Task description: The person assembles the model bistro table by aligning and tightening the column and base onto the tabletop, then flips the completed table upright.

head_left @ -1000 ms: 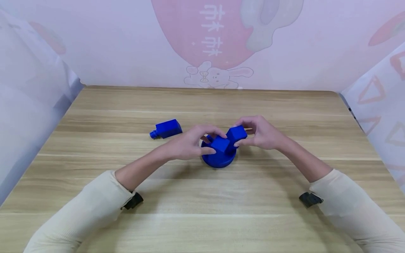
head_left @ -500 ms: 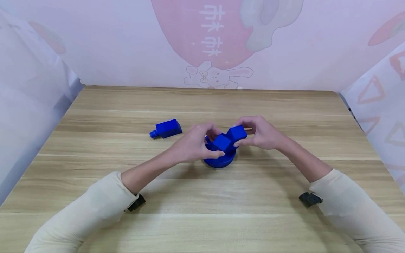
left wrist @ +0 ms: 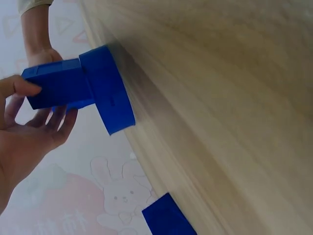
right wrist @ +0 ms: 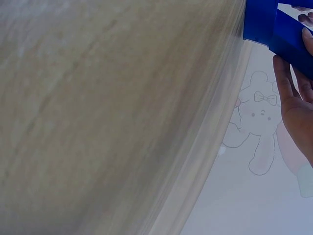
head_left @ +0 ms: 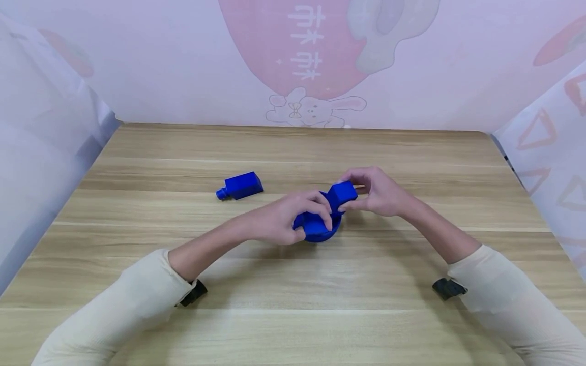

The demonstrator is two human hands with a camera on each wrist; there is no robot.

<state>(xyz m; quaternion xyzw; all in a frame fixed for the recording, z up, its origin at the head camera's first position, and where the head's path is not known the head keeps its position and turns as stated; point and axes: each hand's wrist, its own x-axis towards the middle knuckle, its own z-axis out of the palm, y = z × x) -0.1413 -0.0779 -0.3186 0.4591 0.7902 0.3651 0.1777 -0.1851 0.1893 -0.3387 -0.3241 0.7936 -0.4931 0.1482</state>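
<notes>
A round blue base [head_left: 322, 237] stands on the table, with two square blue blocks rising side by side from it. My left hand [head_left: 284, 219] grips the nearer, left block [head_left: 315, 224], fingers over its far side and thumb on the near side. In the left wrist view this block [left wrist: 61, 85] stands straight out of the base [left wrist: 111, 93]. My right hand [head_left: 377, 191] holds the right block [head_left: 343, 193] between thumb and fingers. The lower ends of both blocks are hidden inside the base.
A square blue bottle [head_left: 243, 186] with a threaded neck lies on its side to the left, its neck facing left. The wooden table [head_left: 293, 305] meets a patterned cloth [head_left: 183, 76] at the back, with more cloth on both sides.
My left hand has shifted round the left block and now grips it from above, and that block has turned. My right hand and its block have stayed still.
</notes>
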